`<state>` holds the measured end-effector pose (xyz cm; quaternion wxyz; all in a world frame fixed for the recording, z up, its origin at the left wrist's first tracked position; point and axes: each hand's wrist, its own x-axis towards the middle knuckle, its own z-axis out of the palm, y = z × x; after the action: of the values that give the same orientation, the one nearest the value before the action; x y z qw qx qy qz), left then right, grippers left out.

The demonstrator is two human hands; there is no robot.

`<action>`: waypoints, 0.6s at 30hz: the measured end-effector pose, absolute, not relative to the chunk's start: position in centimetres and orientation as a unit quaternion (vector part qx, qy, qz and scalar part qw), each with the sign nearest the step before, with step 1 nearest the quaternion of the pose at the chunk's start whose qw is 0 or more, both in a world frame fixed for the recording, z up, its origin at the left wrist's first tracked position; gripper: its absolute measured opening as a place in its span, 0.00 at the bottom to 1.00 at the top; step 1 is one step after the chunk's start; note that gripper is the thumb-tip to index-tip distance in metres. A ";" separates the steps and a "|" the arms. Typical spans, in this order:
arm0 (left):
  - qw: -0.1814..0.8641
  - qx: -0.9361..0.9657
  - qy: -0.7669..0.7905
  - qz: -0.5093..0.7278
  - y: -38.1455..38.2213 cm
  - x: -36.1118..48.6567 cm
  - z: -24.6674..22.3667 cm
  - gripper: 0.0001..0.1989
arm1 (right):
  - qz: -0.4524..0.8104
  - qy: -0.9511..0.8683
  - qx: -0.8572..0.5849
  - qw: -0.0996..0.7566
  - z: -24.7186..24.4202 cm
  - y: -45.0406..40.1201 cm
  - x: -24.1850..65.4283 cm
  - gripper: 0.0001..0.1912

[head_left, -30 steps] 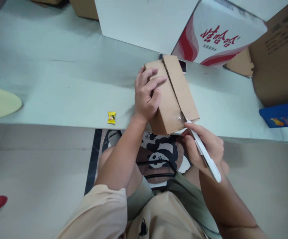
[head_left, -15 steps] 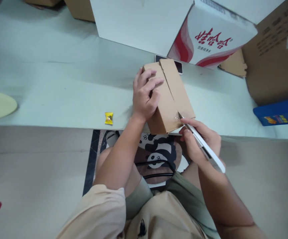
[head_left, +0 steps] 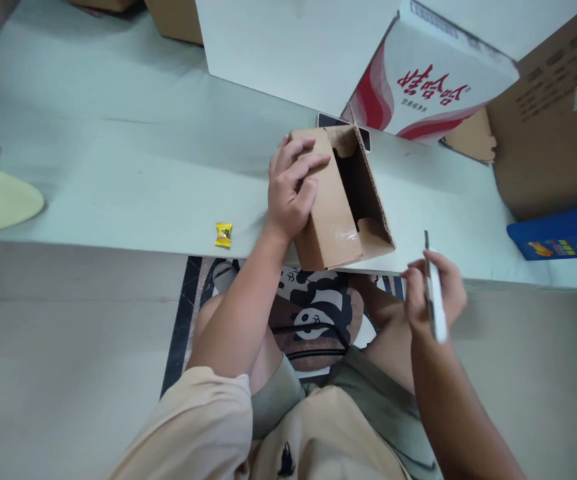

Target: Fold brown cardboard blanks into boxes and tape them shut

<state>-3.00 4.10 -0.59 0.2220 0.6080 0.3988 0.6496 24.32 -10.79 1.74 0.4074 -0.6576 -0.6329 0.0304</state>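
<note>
Since the earlier frame, the right hand (head_left: pixel 452 290) has pulled back from the cardboard box (head_left: pixel 313 250) to its right, and the box's right top flap has swung up off the top, so I now see into a dark gap. The left hand (head_left: pixel 288 193) has kept its place, fingers spread over the far left part of the box and thumb bent in beside its upper left edge. I have the right hand well apart from the box, closed round a white utility knife (head_left: pixel 435 300), its blade pointing to the far side and clear of the cardboard.

The box lies between the two hands at the near edge of the bench (head_left: pixel 133 193), touching only the left one. Its left top flap (head_left: pixel 336 207) lies flat, with clear tape (head_left: pixel 347 235) at the near end. Just beyond the box I make out part of a phone (head_left: pixel 365 139), and behind that a red-and-white carton (head_left: pixel 431 87). To the left, near the bench edge, sits a small yellow packet (head_left: pixel 223 235).
</note>
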 end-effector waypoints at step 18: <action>0.406 0.416 0.429 0.691 5.9 -5.3 -2.4 0.15 | 0.126 -0.765 -0.601 0.195 -0.6 -2.4 25.0 0.22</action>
<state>-5.34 5.87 -2.36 0.4061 0.4158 0.4290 0.6914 25.03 -2.41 -0.57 0.1946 -0.6012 -0.7648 0.1259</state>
